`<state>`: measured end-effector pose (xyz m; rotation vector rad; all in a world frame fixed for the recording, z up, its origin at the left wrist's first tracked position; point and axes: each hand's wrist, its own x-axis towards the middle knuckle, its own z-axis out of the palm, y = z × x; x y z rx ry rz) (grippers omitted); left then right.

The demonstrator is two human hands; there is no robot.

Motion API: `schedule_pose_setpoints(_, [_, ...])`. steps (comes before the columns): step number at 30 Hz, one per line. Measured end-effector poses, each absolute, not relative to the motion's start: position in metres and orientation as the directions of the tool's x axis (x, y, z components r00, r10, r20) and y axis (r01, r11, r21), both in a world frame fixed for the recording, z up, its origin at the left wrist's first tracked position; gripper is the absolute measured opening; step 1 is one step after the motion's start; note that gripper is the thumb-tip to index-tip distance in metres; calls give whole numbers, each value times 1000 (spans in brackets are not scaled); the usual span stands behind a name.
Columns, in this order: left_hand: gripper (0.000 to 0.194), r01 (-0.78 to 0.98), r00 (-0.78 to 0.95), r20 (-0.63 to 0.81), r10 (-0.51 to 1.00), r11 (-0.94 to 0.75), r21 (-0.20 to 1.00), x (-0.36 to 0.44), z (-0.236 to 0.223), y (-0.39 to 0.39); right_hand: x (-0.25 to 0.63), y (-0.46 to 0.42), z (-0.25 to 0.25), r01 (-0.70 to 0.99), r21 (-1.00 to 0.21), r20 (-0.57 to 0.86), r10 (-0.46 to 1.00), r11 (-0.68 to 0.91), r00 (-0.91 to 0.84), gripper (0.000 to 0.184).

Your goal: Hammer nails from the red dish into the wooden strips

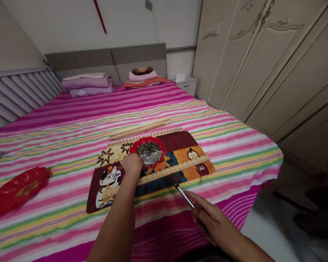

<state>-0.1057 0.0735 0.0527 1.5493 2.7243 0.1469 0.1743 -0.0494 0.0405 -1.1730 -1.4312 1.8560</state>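
Note:
My left hand (pixel 132 165) is curled at the left rim of a red scalloped bowl (pixel 150 153) full of loose nails (pixel 151 152). Its fingertips are hidden, so what they hold cannot be seen. Lower right, my right hand (pixel 210 218) is closed round the handle of a hammer (pixel 183 194). The metal shaft points up and left, and the dark head lies close to a wooden strip (pixel 177 168) dotted with small holes or nail heads. That strip runs across a patterned mat (pixel 200 136), in front of the bowl and partly behind my left forearm.
Behind the bowl is another strip bristling with upright nails (pixel 158 134), and beyond it more wooden strips (pixel 139 129). A red tray (pixel 19 189) lies at left on the striped bedspread (pixel 71 182). Folded bedding (pixel 89 84) rests by the headboard; a wardrobe (pixel 251 51) stands at right.

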Motion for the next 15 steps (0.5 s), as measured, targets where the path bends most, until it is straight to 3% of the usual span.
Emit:
schedule_pose_setpoints(6, [27, 822, -561, -48, 827, 563, 89, -104, 55, 81, 171, -47, 34, 106, -954, -296, 815, -282, -499, 54])
schedule_pose_setpoints(11, [16, 808, -580, 11, 815, 573, 137, -105, 52, 86, 169, -50, 37, 91, -959, -277, 826, -268, -491, 55])
schedule_pose_setpoints(13, [10, 788, -601, 42, 798, 583, 196, -110, 48, 86, 170, -52, 38, 91, -958, -280, 834, -270, -476, 54])
schedule_pose_setpoints(15, [7, 769, -580, 45, 813, 529, 359, -119, 45, 84, 171, -52, 37, 101, -959, -281, 837, -265, -470, 53])
